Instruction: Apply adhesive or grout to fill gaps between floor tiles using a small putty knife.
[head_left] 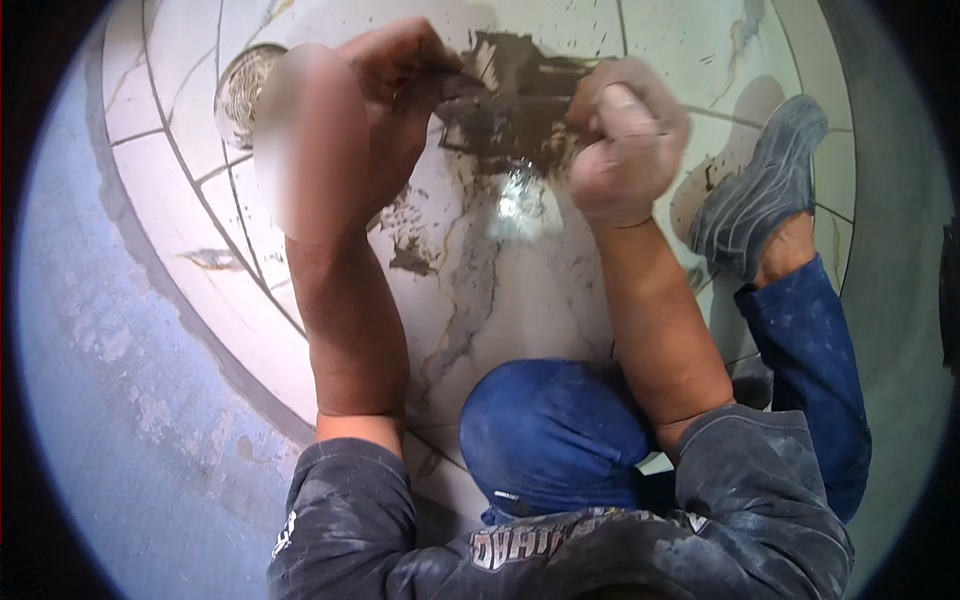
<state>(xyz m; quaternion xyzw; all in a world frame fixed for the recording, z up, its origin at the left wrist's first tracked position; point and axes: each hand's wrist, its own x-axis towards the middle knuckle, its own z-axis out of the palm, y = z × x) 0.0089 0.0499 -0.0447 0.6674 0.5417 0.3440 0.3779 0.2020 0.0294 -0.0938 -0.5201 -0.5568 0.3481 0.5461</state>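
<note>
My left hand is at the upper middle, fingers bent and pinched together at the left edge of a dark brown, wet-looking smear on the pale marbled floor tile. Something dark shows at its fingertips, too unclear to name. Across the smear, my right hand is closed like a fist at the right edge, slightly blurred; whatever it may hold is hidden. A hazy blurred patch covers part of my left hand and wrist. Smaller brown splotches dot the tile below the left hand.
A round container with swirled grey-brown contents or surface stands left of my left hand. My shoe rests on the tiles at right, and my knee is bent near the bottom. A worn blue surface curves along the left.
</note>
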